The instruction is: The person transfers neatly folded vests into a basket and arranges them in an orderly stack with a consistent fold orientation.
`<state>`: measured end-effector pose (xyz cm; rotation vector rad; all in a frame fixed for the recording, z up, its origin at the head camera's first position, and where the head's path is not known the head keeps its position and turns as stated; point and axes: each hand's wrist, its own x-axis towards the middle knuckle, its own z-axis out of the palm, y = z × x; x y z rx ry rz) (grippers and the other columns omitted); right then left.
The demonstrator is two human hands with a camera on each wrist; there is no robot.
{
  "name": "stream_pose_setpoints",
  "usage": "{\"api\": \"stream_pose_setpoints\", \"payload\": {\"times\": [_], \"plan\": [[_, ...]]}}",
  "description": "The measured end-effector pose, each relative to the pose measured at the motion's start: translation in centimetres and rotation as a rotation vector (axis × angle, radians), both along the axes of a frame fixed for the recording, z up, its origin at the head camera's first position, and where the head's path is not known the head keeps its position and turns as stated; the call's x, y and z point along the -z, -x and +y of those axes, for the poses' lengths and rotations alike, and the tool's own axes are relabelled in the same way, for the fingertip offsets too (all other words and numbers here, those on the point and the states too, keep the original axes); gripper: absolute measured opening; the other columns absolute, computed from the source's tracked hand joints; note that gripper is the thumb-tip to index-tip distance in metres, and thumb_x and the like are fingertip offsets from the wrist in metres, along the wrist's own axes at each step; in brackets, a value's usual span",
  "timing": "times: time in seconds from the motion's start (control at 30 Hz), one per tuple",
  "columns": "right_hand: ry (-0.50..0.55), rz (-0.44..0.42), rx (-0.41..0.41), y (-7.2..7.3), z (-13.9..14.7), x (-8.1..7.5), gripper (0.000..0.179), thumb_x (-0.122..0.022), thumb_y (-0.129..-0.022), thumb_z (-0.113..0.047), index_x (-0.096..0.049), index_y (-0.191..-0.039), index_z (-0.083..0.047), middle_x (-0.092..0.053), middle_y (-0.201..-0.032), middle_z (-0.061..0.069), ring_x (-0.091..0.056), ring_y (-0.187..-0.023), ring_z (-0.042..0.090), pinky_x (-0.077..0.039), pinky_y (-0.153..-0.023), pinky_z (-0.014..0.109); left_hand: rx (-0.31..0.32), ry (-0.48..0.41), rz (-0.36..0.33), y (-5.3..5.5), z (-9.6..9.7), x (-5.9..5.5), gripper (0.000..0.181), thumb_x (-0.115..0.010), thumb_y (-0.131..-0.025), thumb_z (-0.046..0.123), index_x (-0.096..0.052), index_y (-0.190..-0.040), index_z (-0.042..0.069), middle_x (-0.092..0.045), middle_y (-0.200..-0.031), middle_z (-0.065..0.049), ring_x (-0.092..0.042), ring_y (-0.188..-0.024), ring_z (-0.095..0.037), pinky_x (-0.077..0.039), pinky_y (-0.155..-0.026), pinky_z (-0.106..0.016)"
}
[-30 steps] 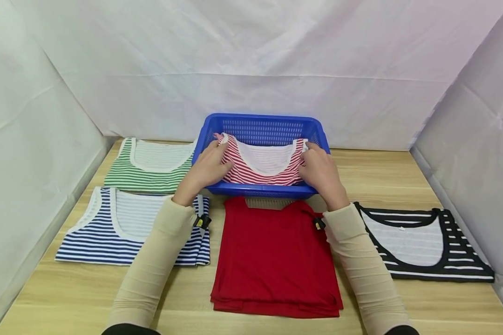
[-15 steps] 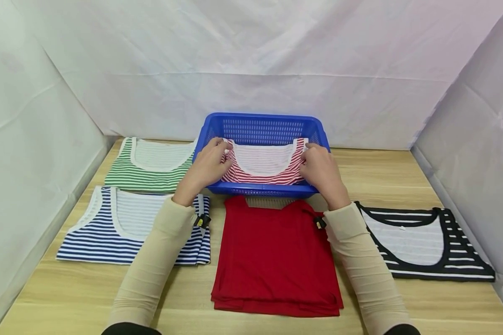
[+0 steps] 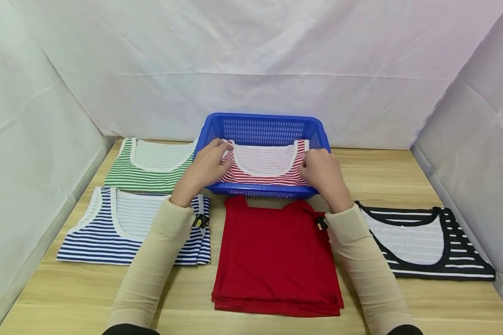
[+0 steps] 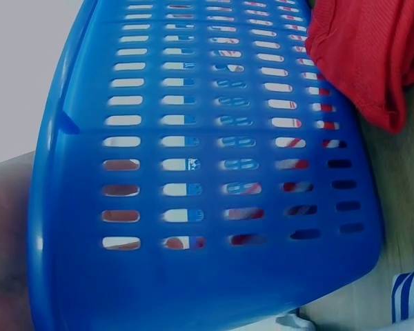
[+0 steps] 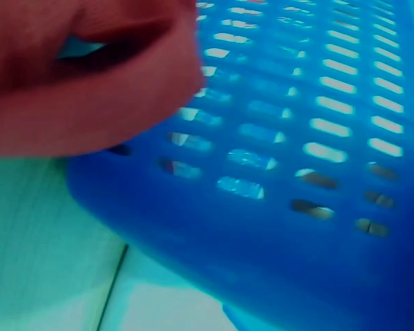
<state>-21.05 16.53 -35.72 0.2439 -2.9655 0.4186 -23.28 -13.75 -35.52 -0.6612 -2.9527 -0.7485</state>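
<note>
A folded red-and-white striped tank top [image 3: 268,179] lies in the blue plastic basket [image 3: 264,190], its white neckline facing up. At its left strap my left hand [image 3: 207,165] bends over the basket's side and holds the cloth. My right hand [image 3: 322,171] is curled at the top's right edge, below the strap, gripping there with its fingertips hidden. Through the slots of the basket wall [image 4: 193,283] in the left wrist view, red and white cloth shows. The right wrist view has curled fingers [image 5: 124,96] close to the basket's slotted wall.
A folded red garment [image 3: 276,260] lies in front of the basket. Green-striped [image 3: 151,179] and blue-striped [image 3: 96,244] tank tops lie at left, a black-and-white striped one [image 3: 457,260] at right. White sheeting [image 3: 255,56] encloses the wooden table [image 3: 436,302].
The left strap of the red-striped top has gone down into the basket with my left hand. My right hand has slid slightly lower, uncovering the right strap.
</note>
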Motion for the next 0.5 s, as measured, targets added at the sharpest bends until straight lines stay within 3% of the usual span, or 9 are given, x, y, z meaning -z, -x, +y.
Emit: {"api": "stream_pose_setpoints", "payload": {"times": [0.13, 0.27, 0.37, 0.5], "plan": [[0.018, -0.039, -0.041, -0.31, -0.24, -0.53, 0.034, -0.064, -0.097, -0.022, -0.07, -0.068, -0.007, -0.045, -0.055, 0.001, -0.045, -0.055, 0.02, -0.033, -0.052, 0.03, 0.026, 0.023, 0.014, -0.1, -0.06, -0.37, 0.04, -0.059, -0.102, 0.019, -0.061, -0.137, 0.0, -0.06, -0.143, -0.023, -0.053, -0.137, -0.04, -0.042, -0.117, -0.056], [0.051, -0.153, -0.091, -0.22, -0.38, -0.41, 0.028, -0.063, -0.099, -0.027, -0.08, -0.092, -0.005, -0.053, -0.061, 0.002, -0.048, -0.058, 0.019, -0.036, -0.054, 0.03, 0.062, 0.061, 0.001, -0.09, -0.03, -0.36, 0.036, -0.058, -0.103, 0.019, -0.064, -0.132, 0.0, -0.071, -0.126, -0.02, -0.067, -0.119, -0.036, -0.051, -0.105, -0.053], [0.054, -0.216, -0.101, -0.1, -0.45, -0.13, 0.032, -0.06, -0.102, -0.032, -0.078, -0.097, -0.006, -0.055, -0.065, 0.003, -0.052, -0.061, 0.02, -0.039, -0.057, 0.03, 0.074, 0.105, -0.044, -0.12, 0.05, -0.14, 0.037, -0.056, -0.105, 0.025, -0.066, -0.131, 0.001, -0.075, -0.119, -0.018, -0.071, -0.108, -0.033, -0.055, -0.1, -0.051], [0.027, -0.25, -0.115, 0.07, -0.49, 0.05, 0.044, -0.049, -0.107, -0.04, -0.07, -0.089, -0.006, -0.046, -0.065, 0.002, -0.052, -0.065, 0.022, -0.039, -0.064, 0.034, 0.062, 0.155, -0.167, -0.33, 0.28, -0.1, 0.058, -0.037, -0.11, 0.049, -0.06, -0.145, 0.008, -0.065, -0.142, -0.015, -0.061, -0.131, -0.035, -0.044, -0.115, -0.054]]}}
